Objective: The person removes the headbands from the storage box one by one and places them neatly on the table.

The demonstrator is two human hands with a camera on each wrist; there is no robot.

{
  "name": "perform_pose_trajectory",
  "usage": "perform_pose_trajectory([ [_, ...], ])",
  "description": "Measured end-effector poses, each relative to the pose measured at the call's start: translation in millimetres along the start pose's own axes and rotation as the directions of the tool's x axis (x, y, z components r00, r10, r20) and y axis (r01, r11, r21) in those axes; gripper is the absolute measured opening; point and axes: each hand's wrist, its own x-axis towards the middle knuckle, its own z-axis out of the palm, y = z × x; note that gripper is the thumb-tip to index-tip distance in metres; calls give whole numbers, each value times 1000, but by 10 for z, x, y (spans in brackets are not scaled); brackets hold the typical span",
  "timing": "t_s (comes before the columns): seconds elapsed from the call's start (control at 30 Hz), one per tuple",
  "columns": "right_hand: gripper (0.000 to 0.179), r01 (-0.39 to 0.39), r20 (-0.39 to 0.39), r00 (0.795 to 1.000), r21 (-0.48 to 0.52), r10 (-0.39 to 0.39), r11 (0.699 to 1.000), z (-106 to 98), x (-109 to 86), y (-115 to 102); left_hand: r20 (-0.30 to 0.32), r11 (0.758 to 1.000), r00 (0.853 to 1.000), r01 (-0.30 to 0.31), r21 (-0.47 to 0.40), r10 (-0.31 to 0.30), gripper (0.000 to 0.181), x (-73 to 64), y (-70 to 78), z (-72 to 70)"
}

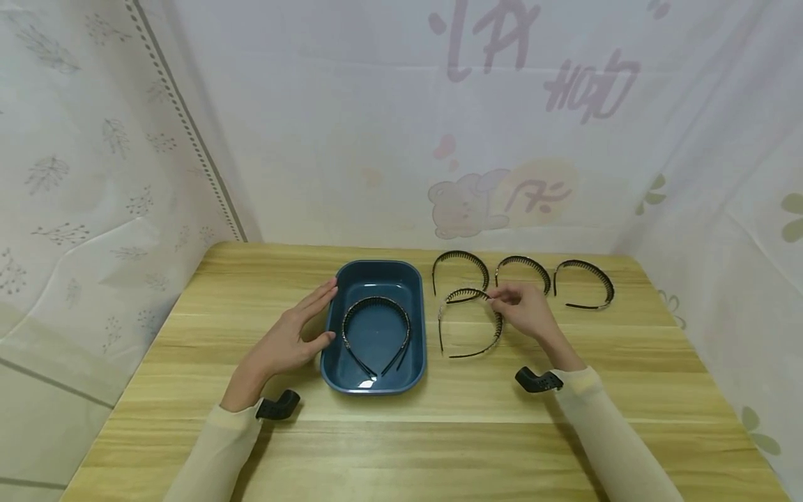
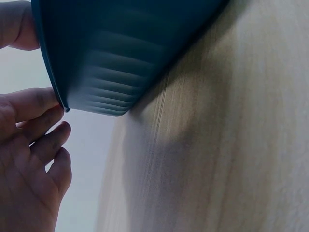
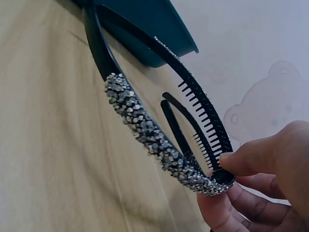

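My right hand (image 1: 525,309) pinches a black toothed headband (image 1: 495,335) by its curved band, right of the basin. In the right wrist view this headband (image 3: 145,130) shows sparkly silver stones on its outer side and a row of teeth inside. Thumb and fingertips meet on the band there. My left hand (image 1: 291,338) rests against the left rim of a blue rectangular basin (image 1: 419,328), fingers extended. The left wrist view has its fingers (image 2: 41,104) at the rim of the basin (image 2: 111,63). Inside the basin lie headbands (image 1: 345,324), overlapping one another.
Three more black headbands lie along the back right of the wooden table (image 1: 401,453): one at left (image 1: 461,254), one in the middle (image 1: 523,259), partly behind my right hand, and one at right (image 1: 610,286). A printed curtain (image 1: 351,139) hangs behind the table.
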Motion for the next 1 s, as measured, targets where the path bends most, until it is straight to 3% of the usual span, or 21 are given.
perform_pose_trajectory([
  [0.53,16,-21,73,997,-61,26,998,-29,-54,118,-5,1000,1000,-3,0,3,79,-13,15,8],
  [1.0,23,-7,140,990,-165,31,986,-111,-73,27,-10,1000,1000,-9,-10,9,80,1,5,7],
])
